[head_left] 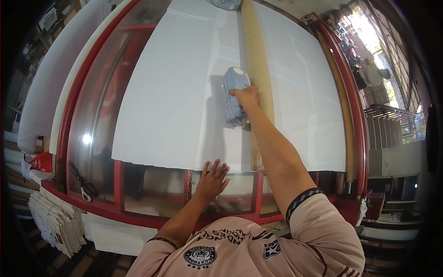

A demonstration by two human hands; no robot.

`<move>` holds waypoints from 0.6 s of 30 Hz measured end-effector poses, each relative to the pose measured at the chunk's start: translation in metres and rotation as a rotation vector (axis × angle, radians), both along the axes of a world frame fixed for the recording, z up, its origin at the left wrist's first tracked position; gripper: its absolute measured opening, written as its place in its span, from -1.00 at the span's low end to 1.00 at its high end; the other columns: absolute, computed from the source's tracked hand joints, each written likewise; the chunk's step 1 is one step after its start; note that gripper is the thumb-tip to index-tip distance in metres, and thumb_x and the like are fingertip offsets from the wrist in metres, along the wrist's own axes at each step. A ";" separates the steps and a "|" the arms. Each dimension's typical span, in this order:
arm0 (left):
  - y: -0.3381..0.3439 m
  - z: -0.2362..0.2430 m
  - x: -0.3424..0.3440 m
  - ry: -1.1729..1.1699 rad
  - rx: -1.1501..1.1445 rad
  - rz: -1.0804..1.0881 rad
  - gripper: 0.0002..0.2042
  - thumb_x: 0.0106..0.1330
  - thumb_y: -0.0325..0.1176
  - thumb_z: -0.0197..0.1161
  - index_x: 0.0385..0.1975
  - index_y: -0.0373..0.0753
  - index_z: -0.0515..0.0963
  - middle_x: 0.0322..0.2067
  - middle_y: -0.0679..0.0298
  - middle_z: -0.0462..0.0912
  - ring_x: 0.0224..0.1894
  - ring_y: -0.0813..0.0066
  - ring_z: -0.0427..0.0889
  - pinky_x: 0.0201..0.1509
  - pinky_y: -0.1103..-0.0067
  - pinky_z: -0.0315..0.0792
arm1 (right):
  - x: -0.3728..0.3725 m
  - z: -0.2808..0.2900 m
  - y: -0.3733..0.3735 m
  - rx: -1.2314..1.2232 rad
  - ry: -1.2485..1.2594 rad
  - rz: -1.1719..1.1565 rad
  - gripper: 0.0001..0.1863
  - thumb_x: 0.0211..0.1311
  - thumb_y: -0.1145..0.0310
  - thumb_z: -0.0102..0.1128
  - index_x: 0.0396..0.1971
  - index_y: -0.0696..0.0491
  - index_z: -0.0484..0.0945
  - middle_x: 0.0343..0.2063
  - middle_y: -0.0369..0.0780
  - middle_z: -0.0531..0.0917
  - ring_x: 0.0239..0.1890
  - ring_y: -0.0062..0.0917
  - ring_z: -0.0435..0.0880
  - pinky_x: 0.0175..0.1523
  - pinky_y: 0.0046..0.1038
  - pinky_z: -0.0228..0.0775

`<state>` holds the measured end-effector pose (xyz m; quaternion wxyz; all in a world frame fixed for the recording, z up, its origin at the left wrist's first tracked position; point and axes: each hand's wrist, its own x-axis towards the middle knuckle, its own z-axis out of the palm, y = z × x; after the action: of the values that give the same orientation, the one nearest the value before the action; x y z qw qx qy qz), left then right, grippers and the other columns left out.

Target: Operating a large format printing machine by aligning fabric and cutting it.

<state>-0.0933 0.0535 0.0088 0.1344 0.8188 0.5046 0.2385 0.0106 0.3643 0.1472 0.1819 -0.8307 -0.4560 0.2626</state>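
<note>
a person leans over a long glass-topped table with a red frame (pixel 69 111), seen from above their head. a large white sheet of fabric (pixel 175 92) lies spread flat over the glass, covering most of the surface; its near edge stops short of the table's near edge, leaving a strip of bare glass.

the right hand (pixel 246 96) is stretched far out toward the middle of the table and is clasped around the top of a pale blue handheld machine with a white round cap (pixel 234 94), a blocky plastic body that stands on the fabric. the grip comes from the right side, fingers wrapped over it, which looks like a hold for steering it along the cloth. just beside the machine's right flank lies a long tan cardboard tube (pixel 258 69), running from the far edge of the table toward the near edge of the fabric; the machine sits close against it, so the tube seems to serve as a straight guide.

the left hand (pixel 211 177) lies flat and spread out, holding nothing, on the bare glass near the table's near edge, touching the fabric's hem. it appears to brace the leaning body.

black-handled scissors (pixel 82 180) rest at the near left corner of the table. a stack of folded white cloth (pixel 55 221) sits below that corner.
</note>
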 end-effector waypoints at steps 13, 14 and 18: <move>0.001 0.004 0.011 0.129 -0.012 -0.035 -0.53 0.38 -0.10 0.19 0.25 -0.09 0.46 0.28 0.27 0.47 0.44 0.19 0.26 0.48 0.00 -0.03 | 0.059 0.007 -0.150 0.657 -0.286 0.581 -0.15 0.10 0.04 0.41 0.29 0.19 0.29 0.17 0.11 0.44 0.21 -0.03 0.45 0.29 -0.09 0.31; 0.001 0.006 0.012 0.108 0.039 -0.046 -0.54 0.39 -0.09 0.17 0.25 -0.10 0.47 0.28 0.27 0.47 0.45 0.20 0.24 0.48 0.00 -0.04 | 0.081 0.002 -0.190 0.847 -0.321 0.668 -0.22 0.11 0.10 0.41 0.27 0.15 0.33 0.15 0.09 0.46 0.19 -0.03 0.46 0.27 -0.09 0.32; -0.002 0.010 0.020 0.177 0.022 -0.030 -0.59 0.39 -0.12 0.18 0.18 -0.10 0.55 0.26 0.27 0.50 0.44 0.18 0.26 0.50 0.03 -0.05 | 0.206 -0.024 -0.319 0.666 -0.260 0.595 -0.33 0.11 0.22 0.39 0.21 0.14 0.41 0.11 0.02 0.49 0.20 -0.06 0.45 0.30 -0.10 0.27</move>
<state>-0.0731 0.0514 0.0184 0.0840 0.8456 0.4996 0.1686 0.2164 0.0457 0.1232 0.2970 -0.5862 -0.7529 0.0363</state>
